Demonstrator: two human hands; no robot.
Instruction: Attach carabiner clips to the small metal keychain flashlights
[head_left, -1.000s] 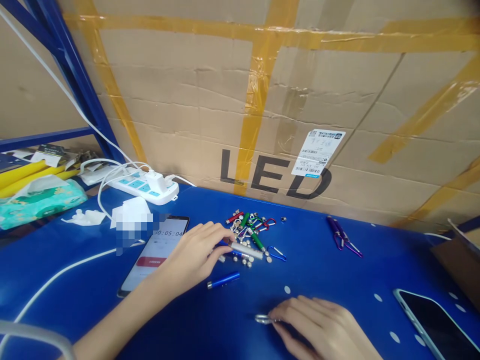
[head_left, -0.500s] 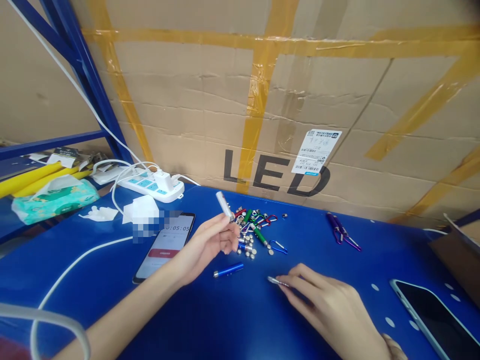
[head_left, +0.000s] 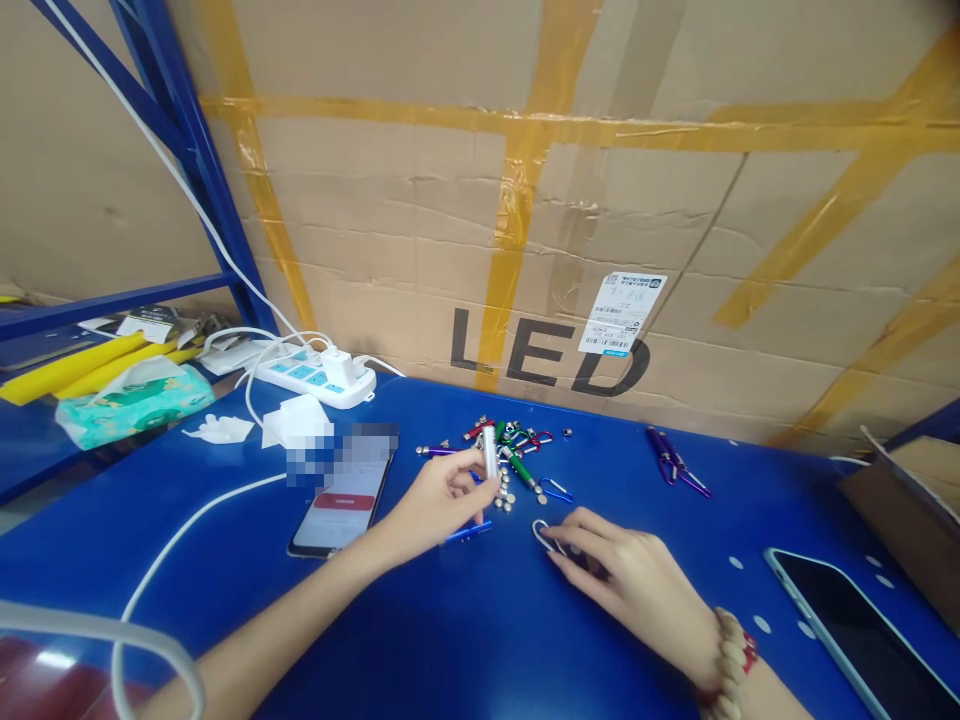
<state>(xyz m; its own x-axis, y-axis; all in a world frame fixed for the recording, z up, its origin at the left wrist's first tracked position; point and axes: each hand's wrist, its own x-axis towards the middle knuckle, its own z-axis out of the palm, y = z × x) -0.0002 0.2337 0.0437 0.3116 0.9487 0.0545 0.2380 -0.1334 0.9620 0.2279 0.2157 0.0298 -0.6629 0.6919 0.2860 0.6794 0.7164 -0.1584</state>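
3 black letters, LED, mark the taped carton behind the blue table.

Black "LED" lettering on cardboard box, white label illegible

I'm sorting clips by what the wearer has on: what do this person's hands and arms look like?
The left hand wears no glove, and no sleeve, watch or bracelet shows along its forearm. The right hand is ungloved too, with a bracelet of pale, chunky beads and a red piece at the wrist.
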